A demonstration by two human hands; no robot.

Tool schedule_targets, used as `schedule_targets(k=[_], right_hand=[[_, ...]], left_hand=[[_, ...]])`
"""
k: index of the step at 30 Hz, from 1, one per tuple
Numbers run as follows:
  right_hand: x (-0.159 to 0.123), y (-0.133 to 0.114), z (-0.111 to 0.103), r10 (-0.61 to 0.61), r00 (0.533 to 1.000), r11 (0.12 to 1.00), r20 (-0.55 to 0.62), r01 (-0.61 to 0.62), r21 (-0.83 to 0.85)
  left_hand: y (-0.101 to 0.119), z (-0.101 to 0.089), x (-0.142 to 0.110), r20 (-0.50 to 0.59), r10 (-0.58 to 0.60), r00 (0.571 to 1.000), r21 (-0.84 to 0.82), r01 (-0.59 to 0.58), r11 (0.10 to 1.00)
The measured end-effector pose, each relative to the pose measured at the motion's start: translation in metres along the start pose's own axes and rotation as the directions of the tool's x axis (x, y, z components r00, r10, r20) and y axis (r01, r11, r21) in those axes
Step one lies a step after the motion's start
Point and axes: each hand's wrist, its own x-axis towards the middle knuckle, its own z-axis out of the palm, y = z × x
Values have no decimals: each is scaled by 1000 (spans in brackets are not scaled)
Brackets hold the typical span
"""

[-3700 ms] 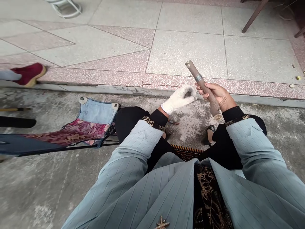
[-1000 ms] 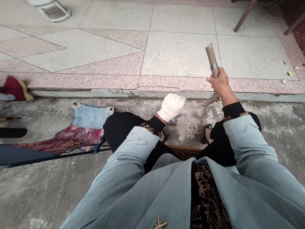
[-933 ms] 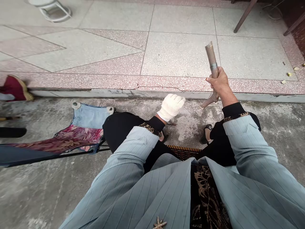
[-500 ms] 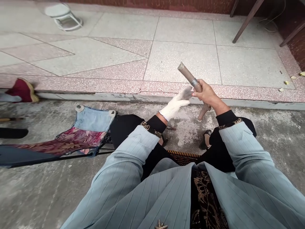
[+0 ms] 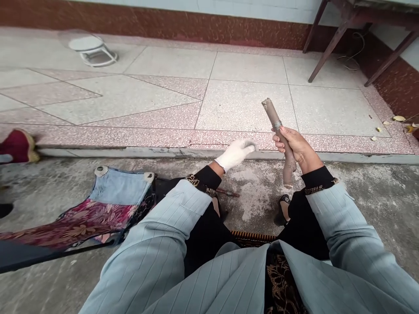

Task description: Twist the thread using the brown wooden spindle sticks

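My bare right hand [image 5: 296, 146] is wrapped round a brown wooden handle [image 5: 277, 131] with a metal ring near its upper end; the handle stands tilted, top leaning left. To its left, my left hand [image 5: 236, 153] in a white knit glove hovers, fingers stretched toward the handle and blurred by motion, a short gap from it. I cannot see anything in the glove. Both hands hang above my knees and the concrete ground. A thin dark metal piece [image 5: 228, 192] lies on the ground between my feet.
A folding stool [image 5: 108, 205] with a denim and floral cloth seat stands at my left. A raised terrazzo step [image 5: 183, 150] runs across in front. Someone's red shoe [image 5: 16, 146] rests at the far left. A white stool [image 5: 90, 48] and wooden table legs [image 5: 322, 41] stand farther back.
My right hand swung the handle from upright down toward the left, then back to a tilt. The gloved hand opened from a fist and reached toward the handle. The view tilted up.
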Motion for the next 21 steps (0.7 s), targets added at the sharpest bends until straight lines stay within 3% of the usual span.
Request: schedule_targets(k=[2, 4, 7, 8, 9, 10, 12, 13, 15, 16, 18, 21], right_hand=[[7, 4, -1, -7, 997, 986, -73, -6, -170], [17, 10, -4, -48, 986, 862, -157, -38, -506], [28, 18, -10, -35, 988, 394, -153, -127, -911], [29, 19, -13, 56, 992, 263, -113, -123, -957], [29, 19, -16, 189, 981, 195, -54, -91, -977], [27, 17, -18, 344, 939, 196, 30, -40, -980], [21, 8, -23, 584, 766, 376, 269, 39, -926], [17, 2, -25, 627, 670, 506, 397, 38, -862], [9, -10, -29, 567, 607, 713, 557, -23, -701], [5, -15, -31, 497, 638, 786, 588, -44, -616], [1, -20, -34, 324, 765, 893, 556, -54, -447], [2, -16, -33, 118, 929, 970, 351, -32, -242]], left_hand=[[4, 2, -5, 34, 22, 999, 159, -27, 987], [7, 3, -9, 89, 33, 995, 230, -53, 972], [4, 0, -10, 171, 53, 984, 266, -98, 959], [2, -2, -9, 195, 59, 979, 276, -113, 954], [-1, -4, -9, 221, 65, 973, 281, -127, 951], [-3, -6, -8, 252, 72, 965, 274, -142, 951], [-7, -8, -6, 297, 77, 952, 211, -144, 967], [-8, -8, -5, 313, 67, 947, 157, -121, 980], [-8, -7, -3, 323, 20, 946, 22, -29, 999], [-7, -5, -2, 320, -8, 947, -47, 24, 999], [-5, -3, -1, 330, -31, 943, -172, 92, 981], [-2, -2, -1, 367, 15, 930, -312, 108, 944]])
